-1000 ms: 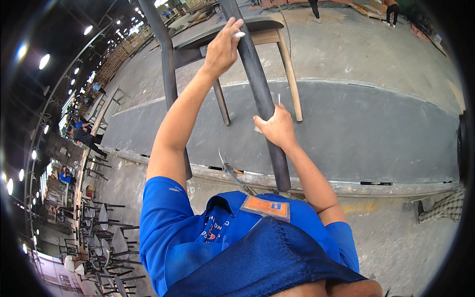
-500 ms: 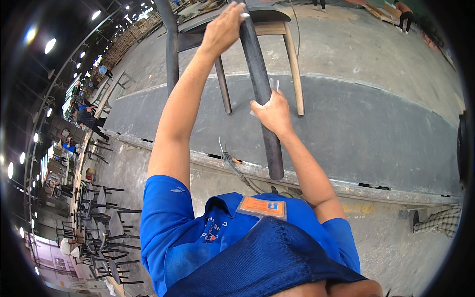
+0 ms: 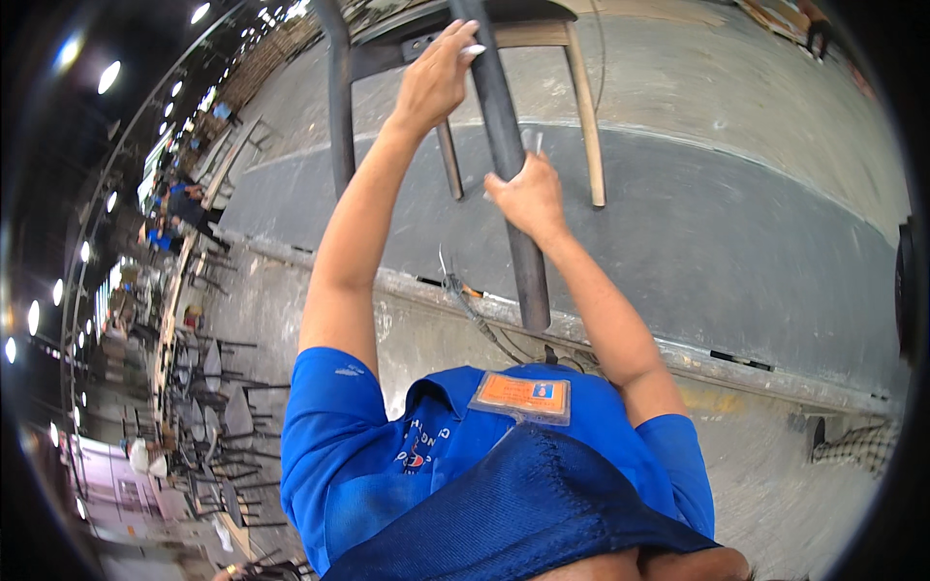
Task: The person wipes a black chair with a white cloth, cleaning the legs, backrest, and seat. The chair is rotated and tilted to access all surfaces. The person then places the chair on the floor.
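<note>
A dark-stained wooden chair (image 3: 504,35) stands at the far side of a grey bench, partly cut off by the top edge. Its nearest leg (image 3: 504,126) slants toward me, its lower end free above the bench edge. High on this leg, my left hand (image 3: 433,85) is closed, fingers pressed together, with a white piece (image 3: 473,49) poking out at the fingertips. Lower down, my right hand (image 3: 529,199) wraps around the same leg. A thin pale sheet (image 3: 533,141) sticks out past its fingers; what kind of sheet is unclear.
The grey bench top (image 3: 717,242) spreads out to the right. At its near edge lies an air-gun-like tool (image 3: 452,284) with a hose. Dark chairs (image 3: 218,416) crowd the floor at left. People (image 3: 189,208) work farther off; a checked trouser leg (image 3: 857,447) shows at right.
My view has shifted slightly, so the chair and leg sit a little differently. My left hand is a little lower in the picture; both hands remain at the leg.
</note>
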A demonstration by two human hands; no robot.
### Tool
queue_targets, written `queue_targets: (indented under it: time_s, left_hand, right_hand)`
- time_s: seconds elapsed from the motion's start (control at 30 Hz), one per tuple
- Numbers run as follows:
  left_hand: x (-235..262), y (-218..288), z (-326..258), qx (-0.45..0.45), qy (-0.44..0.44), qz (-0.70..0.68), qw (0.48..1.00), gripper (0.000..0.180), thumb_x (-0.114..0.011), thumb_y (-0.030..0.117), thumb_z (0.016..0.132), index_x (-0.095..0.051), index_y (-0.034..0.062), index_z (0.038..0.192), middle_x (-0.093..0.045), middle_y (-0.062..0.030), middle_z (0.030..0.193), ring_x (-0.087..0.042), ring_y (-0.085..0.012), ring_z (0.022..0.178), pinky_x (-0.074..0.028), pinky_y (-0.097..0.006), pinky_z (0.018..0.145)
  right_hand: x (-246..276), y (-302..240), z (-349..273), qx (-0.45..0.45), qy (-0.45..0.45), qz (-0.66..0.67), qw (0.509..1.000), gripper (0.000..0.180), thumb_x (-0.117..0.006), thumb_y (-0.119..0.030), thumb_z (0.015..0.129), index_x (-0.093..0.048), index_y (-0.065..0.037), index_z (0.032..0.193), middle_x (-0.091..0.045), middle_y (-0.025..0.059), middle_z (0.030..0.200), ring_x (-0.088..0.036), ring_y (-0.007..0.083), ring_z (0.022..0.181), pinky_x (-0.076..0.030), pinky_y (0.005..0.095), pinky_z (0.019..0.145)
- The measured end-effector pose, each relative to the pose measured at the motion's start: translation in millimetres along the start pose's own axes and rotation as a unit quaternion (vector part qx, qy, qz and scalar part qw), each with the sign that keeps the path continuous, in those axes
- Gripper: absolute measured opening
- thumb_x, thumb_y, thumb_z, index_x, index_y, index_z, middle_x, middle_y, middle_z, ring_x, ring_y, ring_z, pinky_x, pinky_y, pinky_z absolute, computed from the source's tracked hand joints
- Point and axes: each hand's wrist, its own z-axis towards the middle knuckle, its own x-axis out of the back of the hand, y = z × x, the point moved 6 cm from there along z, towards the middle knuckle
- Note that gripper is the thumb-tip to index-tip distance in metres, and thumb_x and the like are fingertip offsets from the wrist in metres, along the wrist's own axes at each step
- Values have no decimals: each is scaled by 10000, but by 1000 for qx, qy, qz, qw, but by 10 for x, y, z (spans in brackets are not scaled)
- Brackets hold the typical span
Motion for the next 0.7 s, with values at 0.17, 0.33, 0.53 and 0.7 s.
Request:
queue_targets:
  time_s: [0.17,0.33,0.53,0.7]
  left_hand:
    - [-69,285,-711,109,94,-106,984,265,-532,57,877,-514,47,1142,-595,-136,1143,-595,-290,1029,-494,-345,836]
    - [-93,416,-2360,448,247,-182,839,220,-413,99,959,-430,-30,1137,-559,-171,1166,-596,-233,1029,-537,-333,819]
    - [411,494,-3994,651,200,-130,721,203,-422,112,957,-488,-23,1093,-647,-132,961,-643,-185,849,-538,-292,739]
    - [1192,365,-4296,648,245,17,721,217,-436,185,956,-495,-14,1018,-630,-95,774,-605,-142,649,-495,-268,555]
  right_hand:
    - [-36,-82,208,6,-29,6,1000,429,-678,-261,647,-595,110,846,-603,296,902,-610,399,878,-492,424,791]
    - [-50,-123,450,-11,-48,-23,999,469,-679,-323,639,-627,132,744,-628,284,722,-661,348,714,-500,380,670]
    - [-162,-74,746,-16,-46,-34,998,492,-685,-334,636,-630,141,753,-650,232,723,-651,272,672,-487,365,639]
    - [-230,-22,804,-37,-63,50,996,395,-672,-294,631,-629,99,641,-625,156,621,-605,213,578,-464,341,576]
